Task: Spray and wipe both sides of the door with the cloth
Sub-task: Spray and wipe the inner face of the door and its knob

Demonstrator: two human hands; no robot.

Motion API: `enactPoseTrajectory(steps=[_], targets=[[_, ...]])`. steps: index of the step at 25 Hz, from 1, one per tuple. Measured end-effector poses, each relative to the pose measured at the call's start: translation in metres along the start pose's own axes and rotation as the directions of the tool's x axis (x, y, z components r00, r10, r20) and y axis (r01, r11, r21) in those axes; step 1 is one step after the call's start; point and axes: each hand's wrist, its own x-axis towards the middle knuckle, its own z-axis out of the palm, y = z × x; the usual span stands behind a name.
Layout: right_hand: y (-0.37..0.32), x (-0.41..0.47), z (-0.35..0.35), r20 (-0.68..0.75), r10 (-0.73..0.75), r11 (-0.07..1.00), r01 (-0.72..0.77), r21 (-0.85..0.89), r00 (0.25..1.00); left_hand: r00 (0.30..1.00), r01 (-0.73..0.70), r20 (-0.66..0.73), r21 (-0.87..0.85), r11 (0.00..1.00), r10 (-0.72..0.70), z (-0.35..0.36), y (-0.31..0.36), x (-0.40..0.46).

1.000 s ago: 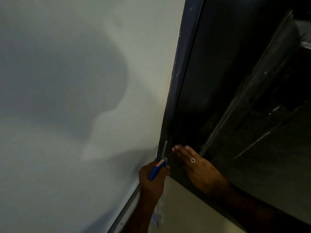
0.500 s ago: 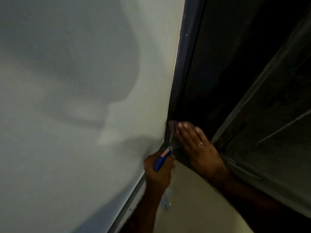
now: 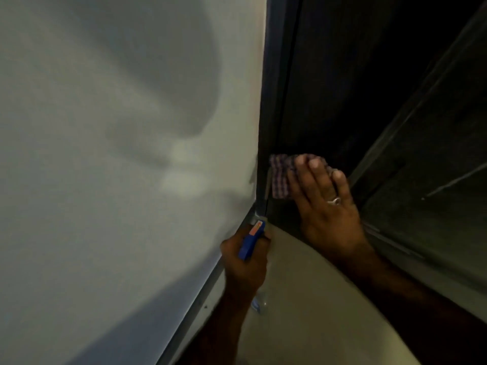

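A dark door (image 3: pixel 324 96) stands open beside a pale wall, its panel in deep shadow. With straight fingers my right hand (image 3: pixel 325 206) presses a checked cloth (image 3: pixel 282 177) flat against the lower part of the door, close to its hinge edge. Lower and to the left, my left hand (image 3: pixel 245 262) grips a spray bottle with a blue trigger head (image 3: pixel 250 239), held near the bottom of the door frame. The clear body of the bottle (image 3: pixel 259 302) shows below the wrist.
The pale wall (image 3: pixel 118 180) fills the left half, with a head-shaped shadow on it. A dark frame edge (image 3: pixel 274 101) runs down the middle. A light floor (image 3: pixel 303 299) lies below. Dark ribbed surfaces (image 3: pixel 434 167) fill the right side.
My right hand has slid up the door, and the checked cloth now shows under its fingertips. My left hand with the bottle has stayed near the frame's foot.
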Motion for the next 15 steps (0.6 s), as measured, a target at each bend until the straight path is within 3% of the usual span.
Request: enactPoseTrajectory(steps=[2, 5, 6, 8, 10, 12, 14, 15], targets=[[-0.023, -0.032, 0.038, 0.102, -0.105, 0.994, 0.105, 0.005, 0.989, 1.0, 0.024, -0.008, 0.0, 1.0, -0.024, -0.001, -0.004, 0.006], [-0.042, -0.085, 0.086, 0.373, -0.343, 0.93, 0.367, 0.006, 0.862, 1.0, 0.005, -0.008, 0.028, 1.0, -0.004, -0.002, -0.003, 0.001], [-0.042, -0.084, 0.087, 0.378, -0.348, 0.926, 0.378, -0.005, 0.858, 1.0, -0.023, 0.008, 0.049, 0.999, 0.022, -0.001, -0.003, -0.003], [-0.035, -0.06, 0.07, 0.28, -0.28, 0.958, 0.288, 0.012, 0.918, 0.994, -0.104, 0.049, 0.066, 0.992, 0.101, 0.005, 0.0, -0.011], [-0.024, -0.028, 0.05, 0.081, -0.136, 0.99, 0.133, 0.04, 0.987, 0.978, -0.178, 0.126, 0.097, 0.979, 0.166, 0.019, 0.009, -0.018], [-0.017, -0.018, 0.045, -0.023, -0.008, 0.999, 0.009, 0.05, 1.0, 0.968, -0.189, 0.194, 0.142, 0.972, 0.16, 0.031, 0.015, -0.026], [-0.033, -0.043, 0.067, 0.034, -0.049, 0.996, 0.046, 0.083, 0.998, 0.986, -0.125, 0.123, 0.114, 0.986, 0.111, 0.025, 0.009, -0.025], [-0.043, -0.062, 0.077, 0.164, -0.092, 0.99, 0.071, 0.125, 0.982, 0.991, -0.109, 0.088, 0.091, 0.99, 0.101, 0.016, 0.004, -0.021]])
